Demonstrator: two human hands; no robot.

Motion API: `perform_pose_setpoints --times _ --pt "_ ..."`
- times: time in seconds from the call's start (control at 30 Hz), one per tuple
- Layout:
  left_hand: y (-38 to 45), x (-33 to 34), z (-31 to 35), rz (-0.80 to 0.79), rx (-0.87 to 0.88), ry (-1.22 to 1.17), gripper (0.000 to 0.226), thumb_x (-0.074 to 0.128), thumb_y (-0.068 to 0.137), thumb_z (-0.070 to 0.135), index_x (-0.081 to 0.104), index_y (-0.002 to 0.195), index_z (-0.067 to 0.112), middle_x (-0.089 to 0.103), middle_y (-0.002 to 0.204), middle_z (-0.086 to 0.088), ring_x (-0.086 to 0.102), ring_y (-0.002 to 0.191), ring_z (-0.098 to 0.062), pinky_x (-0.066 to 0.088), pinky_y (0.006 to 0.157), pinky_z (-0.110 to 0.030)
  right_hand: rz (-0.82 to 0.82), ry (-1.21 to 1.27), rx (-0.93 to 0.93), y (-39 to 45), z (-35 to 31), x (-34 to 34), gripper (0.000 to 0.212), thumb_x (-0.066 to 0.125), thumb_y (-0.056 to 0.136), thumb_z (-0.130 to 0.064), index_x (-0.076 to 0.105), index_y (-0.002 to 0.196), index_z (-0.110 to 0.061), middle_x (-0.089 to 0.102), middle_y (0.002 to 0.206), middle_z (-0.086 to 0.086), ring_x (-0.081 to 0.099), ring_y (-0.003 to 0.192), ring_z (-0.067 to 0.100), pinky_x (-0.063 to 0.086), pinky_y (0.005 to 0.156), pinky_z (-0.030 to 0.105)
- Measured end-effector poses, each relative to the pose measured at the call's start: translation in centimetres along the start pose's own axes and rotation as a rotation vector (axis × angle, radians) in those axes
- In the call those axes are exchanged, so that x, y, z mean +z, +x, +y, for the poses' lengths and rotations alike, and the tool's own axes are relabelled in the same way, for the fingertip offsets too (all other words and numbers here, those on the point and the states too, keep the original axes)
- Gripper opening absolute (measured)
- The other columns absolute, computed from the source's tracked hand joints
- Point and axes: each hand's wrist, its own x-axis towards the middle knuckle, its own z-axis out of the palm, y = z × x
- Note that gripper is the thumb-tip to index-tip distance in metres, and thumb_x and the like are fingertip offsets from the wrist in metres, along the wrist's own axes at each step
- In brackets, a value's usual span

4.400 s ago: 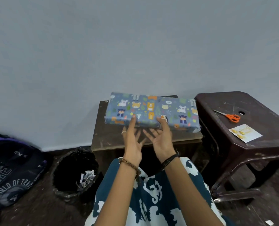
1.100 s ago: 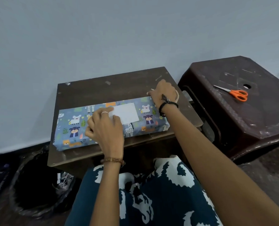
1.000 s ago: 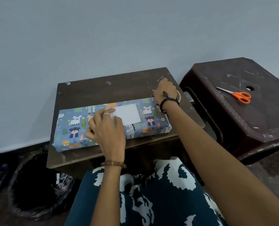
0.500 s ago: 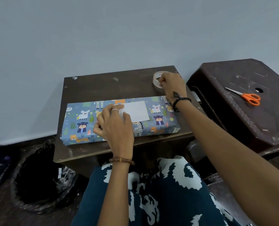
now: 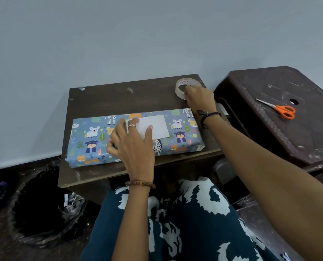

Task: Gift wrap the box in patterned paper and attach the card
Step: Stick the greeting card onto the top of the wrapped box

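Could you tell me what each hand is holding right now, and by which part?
The right hand grips the tape roll at its near right rim. The left hand presses the card flat by its left end.

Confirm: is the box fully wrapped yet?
Apparently yes: patterned paper covers every visible face of the box; its underside is hidden.

You have a single view here, a wide-angle camera worn on your head, looking forward and steeply down over your lap. It sits close above the small wooden table [image 5: 104,102], so your forearms run in from the bottom edge. It faces the pale wall [image 5: 138,34], which fills the upper half. The wide lens also takes in the dark stool [image 5: 289,132] at the right and the bin [image 5: 34,213] at the lower left.
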Motion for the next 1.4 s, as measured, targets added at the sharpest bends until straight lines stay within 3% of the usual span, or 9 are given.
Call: perform_pose_setpoints --times 0.13,0.23,0.3,0.43,0.6,0.9,1.03,1.23,1.4 --pt "-0.1 -0.4 0.6 -0.028 0.031 0.078 0.053 0.054 0.089 0.043 0.042 0.134 0.018 0.039 0.139 -0.005 0.030 0.126 -0.024 0.019 0.095 -0.038 0.053 0.185 0.149 -0.1 0.6 -1.1 0.022 0.045 0.090 -0.010 0.066 0.097 -0.012 0.068 0.095 0.010 0.060 0.089 0.031 0.039 0.066 0.031" --pt "0.5 -1.3 1.2 -0.066 -0.033 0.063 0.066 0.063 0.084 0.040 0.034 0.139 0.019 0.040 0.135 -0.009 0.032 0.121 -0.026 0.021 0.093 -0.038 0.099 1.015 0.514 -0.6 0.3 -2.9 0.007 0.064 0.081 -0.011 0.067 0.074 -0.014 0.069 0.080 0.003 0.064 0.069 0.013 0.051 0.065 0.031" --pt "1.3 -1.9 1.5 -0.136 -0.124 -0.001 0.077 0.071 0.077 0.037 0.030 0.140 0.020 0.040 0.135 -0.012 0.033 0.122 -0.029 0.024 0.093 -0.040 0.054 1.516 0.617 -2.2 -0.5 -4.5 0.004 0.070 0.080 -0.008 0.067 0.079 -0.009 0.067 0.083 0.006 0.062 0.062 0.008 0.054 0.060 0.025" --pt "2.5 -2.2 0.7 -0.183 -0.207 -0.199 0.083 0.083 0.065 0.029 0.038 0.135 0.023 0.049 0.126 -0.010 0.041 0.120 -0.028 0.026 0.091 -0.043 -0.017 1.890 0.658 -6.6 -2.8 -5.9 0.012 0.065 0.085 -0.010 0.066 0.096 -0.005 0.069 0.077 -0.001 0.064 0.069 0.007 0.056 0.067 0.018" --pt "1.9 -2.0 -0.2 -0.141 -0.172 -0.516 0.027 0.075 0.074 0.030 0.064 0.093 0.014 0.067 0.097 -0.006 0.060 0.092 -0.024 0.044 0.088 -0.044 0.049 1.887 0.730 -10.2 -5.7 -5.5 0.012 0.066 0.083 -0.007 0.070 0.095 -0.006 0.069 0.074 -0.002 0.064 0.066 0.006 0.056 0.067 0.017" --pt "1.0 -2.3 0.9 -0.264 -0.448 -1.096 0.021 0.060 0.089 0.014 0.060 0.111 0.014 0.066 0.105 -0.005 0.064 0.096 -0.022 0.057 0.066 -0.039 0.153 1.612 0.499 -10.6 -9.4 -5.7 0.016 0.068 0.083 -0.006 0.071 0.097 -0.012 0.065 0.077 0.003 0.061 0.073 0.012 0.056 0.069 0.021" --pt "1.2 -2.4 1.1 -0.325 -0.490 -1.147 0.012 0.054 0.093 0.016 0.059 0.095 0.027 0.065 0.097 0.001 0.063 0.097 -0.023 0.056 0.063 -0.035 0.244 1.370 0.459 -10.3 -10.2 -4.7 0.012 0.071 0.081 -0.012 0.072 0.090 -0.019 0.063 0.071 -0.010 0.057 0.070 0.004 0.056 0.071 0.029" --pt "1.2 -2.4 0.8 -0.350 -0.495 -1.189 0.014 0.052 0.094 0.018 0.061 0.104 0.023 0.067 0.105 -0.007 0.064 0.098 -0.028 0.055 0.065 -0.036 0.243 1.348 0.423 -10.1 -11.1 -4.3 0.010 0.072 0.079 -0.011 0.073 0.086 -0.018 0.064 0.069 -0.012 0.056 0.064 -0.006 0.047 0.064 0.012" --pt "1.2 -2.3 0.8 -0.340 -0.490 -1.218 0.014 0.052 0.094 0.018 0.061 0.103 0.023 0.066 0.102 -0.005 0.063 0.092 -0.022 0.055 0.056 -0.029 0.280 1.285 0.404 -10.1 -11.7 -3.9 0.010 0.072 0.079 -0.010 0.072 0.086 -0.018 0.064 0.070 -0.017 0.059 0.068 -0.005 0.051 0.068 0.016"
